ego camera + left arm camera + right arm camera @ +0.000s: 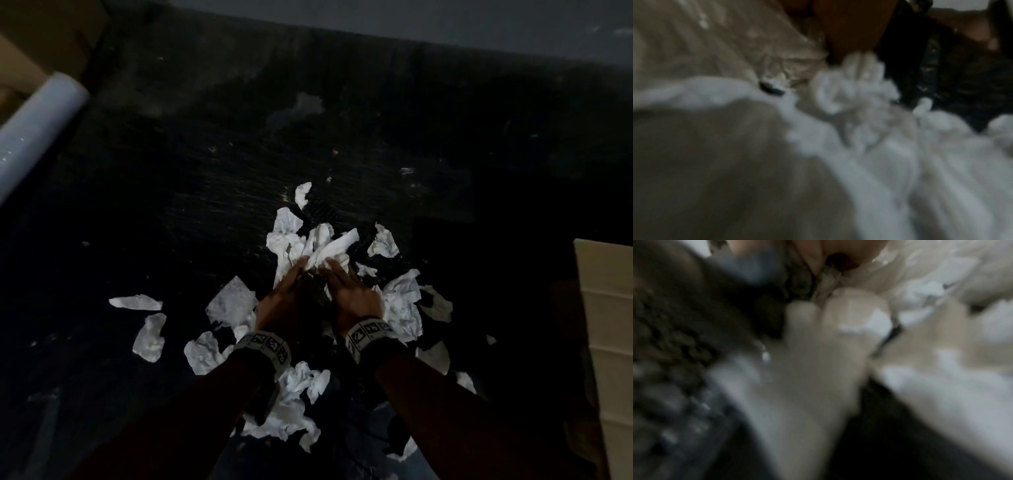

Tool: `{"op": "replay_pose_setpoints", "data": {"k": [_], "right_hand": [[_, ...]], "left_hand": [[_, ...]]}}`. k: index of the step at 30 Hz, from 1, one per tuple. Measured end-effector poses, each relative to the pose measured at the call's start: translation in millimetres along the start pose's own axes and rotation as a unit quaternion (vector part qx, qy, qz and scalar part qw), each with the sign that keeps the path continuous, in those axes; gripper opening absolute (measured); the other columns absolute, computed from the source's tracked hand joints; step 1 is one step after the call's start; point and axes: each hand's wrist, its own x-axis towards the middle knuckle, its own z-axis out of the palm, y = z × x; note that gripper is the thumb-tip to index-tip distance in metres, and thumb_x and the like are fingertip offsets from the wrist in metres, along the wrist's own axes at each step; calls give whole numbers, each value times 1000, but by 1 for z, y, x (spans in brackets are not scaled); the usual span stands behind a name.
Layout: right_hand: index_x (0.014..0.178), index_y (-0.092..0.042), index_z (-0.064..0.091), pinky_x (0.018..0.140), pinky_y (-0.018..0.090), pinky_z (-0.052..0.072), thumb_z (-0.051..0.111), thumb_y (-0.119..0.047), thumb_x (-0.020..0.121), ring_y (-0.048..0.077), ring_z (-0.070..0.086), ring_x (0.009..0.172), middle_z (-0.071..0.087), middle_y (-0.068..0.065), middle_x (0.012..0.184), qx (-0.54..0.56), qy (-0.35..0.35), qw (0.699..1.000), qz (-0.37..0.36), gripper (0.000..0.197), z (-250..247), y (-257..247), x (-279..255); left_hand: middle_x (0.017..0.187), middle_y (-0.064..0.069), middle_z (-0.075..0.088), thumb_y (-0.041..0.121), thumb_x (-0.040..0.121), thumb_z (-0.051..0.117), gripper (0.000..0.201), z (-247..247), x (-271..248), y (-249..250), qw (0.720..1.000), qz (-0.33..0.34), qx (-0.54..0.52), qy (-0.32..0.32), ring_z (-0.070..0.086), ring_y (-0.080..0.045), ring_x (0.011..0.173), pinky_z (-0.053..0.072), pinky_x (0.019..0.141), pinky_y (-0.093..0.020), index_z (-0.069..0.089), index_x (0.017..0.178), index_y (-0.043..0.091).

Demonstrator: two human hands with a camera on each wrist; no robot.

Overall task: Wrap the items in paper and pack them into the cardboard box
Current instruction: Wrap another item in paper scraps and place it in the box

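Torn, crumpled pieces of white paper (400,301) lie heaped on a dark surface, over a black textured sheet (322,214). My left hand (294,274) and right hand (339,277) lie side by side on the heap. Their fingers are stretched forward onto a crumpled white wad (329,248). A dark shape (315,291) sits between the two hands, and I cannot tell what it is. The left wrist view is blurred and shows bunched white paper (855,97). The right wrist view is also blurred, with pale paper (941,386) and the black textured sheet (674,353).
A cardboard box wall (606,325) stands at the right edge. A pale roll (37,126) lies at the upper left, with more cardboard (41,34) behind it. Loose paper scraps (149,337) are scattered to the left of the hands. The scene is dim.
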Motion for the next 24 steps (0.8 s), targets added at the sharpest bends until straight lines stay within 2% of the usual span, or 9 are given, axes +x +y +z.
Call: {"op": "replay_pose_setpoints", "data": {"k": [2, 4, 7, 10, 13, 15, 17, 19, 24], "right_hand": [[151, -33, 21, 87, 40, 53, 61, -32, 91, 24, 46, 133, 11, -13, 162, 19, -3, 1000, 11, 72, -14, -7, -6], [152, -34, 18, 87, 38, 52, 66, -33, 87, 23, 50, 128, 9, -15, 162, 27, 3, 999, 18, 80, -27, -14, -13], [151, -38, 19, 88, 38, 52, 69, -30, 83, 23, 52, 124, 7, -19, 161, 37, 53, 998, 11, 85, -40, -24, -24], [149, -39, 21, 84, 37, 55, 68, -19, 79, 22, 53, 122, 7, -22, 160, 36, 108, 994, 3, 87, -51, -32, -35], [147, -31, 35, 75, 38, 58, 63, -10, 77, 22, 59, 115, 18, -19, 159, 44, 195, 979, -29, 77, -71, -44, -53], [145, -29, 41, 78, 36, 58, 62, -14, 77, 20, 57, 122, 25, -16, 158, 63, 242, 967, -44, 72, -90, -49, -68], [146, -31, 38, 86, 36, 56, 66, -21, 77, 16, 49, 131, 24, -17, 158, 68, 262, 962, -49, 75, -108, -52, -82], [147, -32, 35, 91, 37, 54, 67, -31, 79, 15, 45, 135, 21, -18, 159, 67, 282, 955, -60, 74, -125, -50, -97], [145, -28, 40, 85, 34, 57, 61, -41, 87, 11, 50, 129, 26, -17, 158, 56, 355, 931, -69, 63, -169, -30, -139]], "left_hand": [[163, 21, 17, 40, 86, 68, 64, -11, -4, 2, 999, 1, -43, 31, 69, -7, 99, 54, 62, -21, 43, 145, 41], [163, 14, 26, 40, 80, 71, 67, -17, -8, 0, 995, 47, -68, 55, 70, -14, 102, 60, 66, -29, 47, 142, 37], [162, 14, 29, 43, 82, 61, 68, -33, -14, 0, 987, 81, -119, 75, 63, -22, 117, 59, 83, -43, 40, 146, 43], [164, 15, 20, 36, 78, 66, 72, -64, -23, 13, 988, 79, -84, 99, 68, -15, 102, 56, 75, -30, 45, 147, 29], [163, 14, 24, 24, 76, 68, 72, -97, -37, 30, 979, 102, -90, 151, 70, -15, 96, 57, 71, -32, 43, 144, 30], [162, 16, 26, 30, 76, 59, 69, -115, -48, 43, 972, 124, -85, 181, 70, -16, 96, 58, 71, -37, 37, 142, 34], [161, 15, 30, 34, 78, 53, 64, -133, -58, 58, 962, 148, -83, 214, 71, -16, 94, 59, 68, -34, 38, 140, 34], [160, 17, 30, 31, 78, 56, 63, -148, -66, 75, 953, 170, -89, 234, 71, -14, 93, 60, 65, -32, 43, 140, 32], [160, 18, 31, 24, 79, 65, 57, -172, -76, 131, 938, 204, -79, 269, 70, -12, 85, 57, 67, -25, 58, 135, 26]]}}
